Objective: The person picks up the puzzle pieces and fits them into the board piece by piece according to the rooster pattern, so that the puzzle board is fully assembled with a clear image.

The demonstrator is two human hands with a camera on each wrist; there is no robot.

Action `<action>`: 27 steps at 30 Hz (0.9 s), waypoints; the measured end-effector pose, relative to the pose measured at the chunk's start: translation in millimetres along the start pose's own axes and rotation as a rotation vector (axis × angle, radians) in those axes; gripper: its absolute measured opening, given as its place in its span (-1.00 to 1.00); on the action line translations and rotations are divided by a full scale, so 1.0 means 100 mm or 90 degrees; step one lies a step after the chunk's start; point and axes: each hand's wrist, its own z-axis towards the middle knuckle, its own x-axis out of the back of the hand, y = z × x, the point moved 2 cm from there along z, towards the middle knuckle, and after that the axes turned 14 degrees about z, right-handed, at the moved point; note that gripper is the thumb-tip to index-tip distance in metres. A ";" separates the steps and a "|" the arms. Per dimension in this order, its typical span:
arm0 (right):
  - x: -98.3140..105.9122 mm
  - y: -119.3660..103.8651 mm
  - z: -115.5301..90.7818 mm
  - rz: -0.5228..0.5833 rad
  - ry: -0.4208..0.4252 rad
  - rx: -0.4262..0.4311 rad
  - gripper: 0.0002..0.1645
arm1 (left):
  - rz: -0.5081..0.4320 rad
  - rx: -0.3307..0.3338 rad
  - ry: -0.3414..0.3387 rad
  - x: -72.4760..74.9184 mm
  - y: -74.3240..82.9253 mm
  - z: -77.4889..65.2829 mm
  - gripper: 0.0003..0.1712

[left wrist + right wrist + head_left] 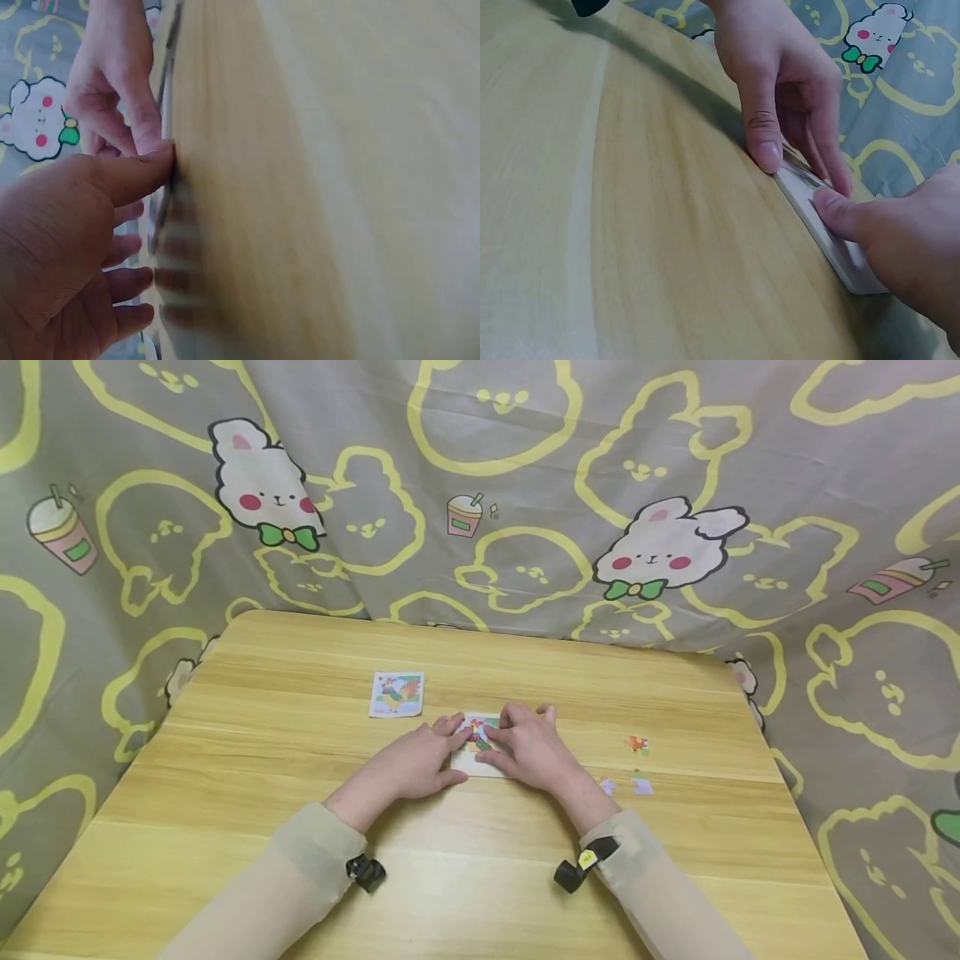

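A small white puzzle board (469, 767) lies on the table between both hands, its upper part covered by colourful jigsaw pieces (477, 745) showing a rooster. My left hand (420, 758) rests at the board's left side, the index finger reaching onto the pieces and the thumb at the near left corner. From the right, my right hand (534, 745) presses on the picture with index finger and thumb. The right wrist view shows its thumb (838, 212) lying on the bare white part of the board. Part of the picture is hidden under the fingers.
A square card (397, 695) with a rooster picture lies behind the left hand. Loose jigsaw pieces sit right of the right hand: an orange one (638, 743) and lilac ones (642, 785) close to the right wrist. A patterned curtain (525, 485) hangs behind the wooden table (300, 668).
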 end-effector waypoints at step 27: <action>0.04 0.11 -0.16 0.014 0.028 -0.028 -0.43 | -0.020 -0.015 -0.020 -0.04 0.06 0.09 -0.14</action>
